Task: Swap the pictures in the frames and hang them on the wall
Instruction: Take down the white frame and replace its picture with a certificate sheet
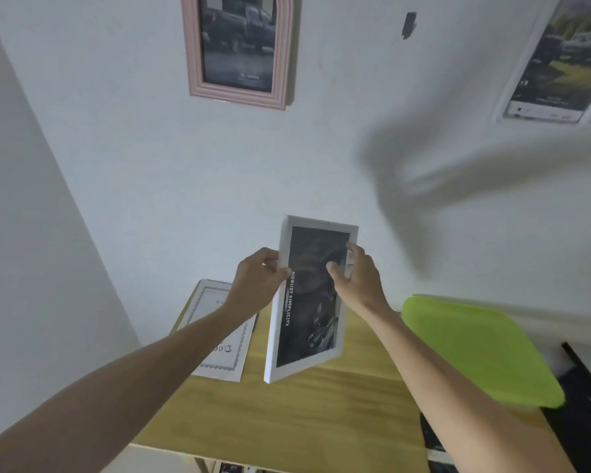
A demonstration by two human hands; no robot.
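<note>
**White frame held up above the counter**

Left hand (258, 283) pinches the white frame (307, 298) by its left edge; right hand (355, 278) grips its right edge. Below the grip lies the counter (287, 414); up-left hangs a pink frame (239, 49).

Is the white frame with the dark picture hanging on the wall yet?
No. The white frame is off the wall, tilted above the wooden table, gripped by the left hand and right hand.
</note>
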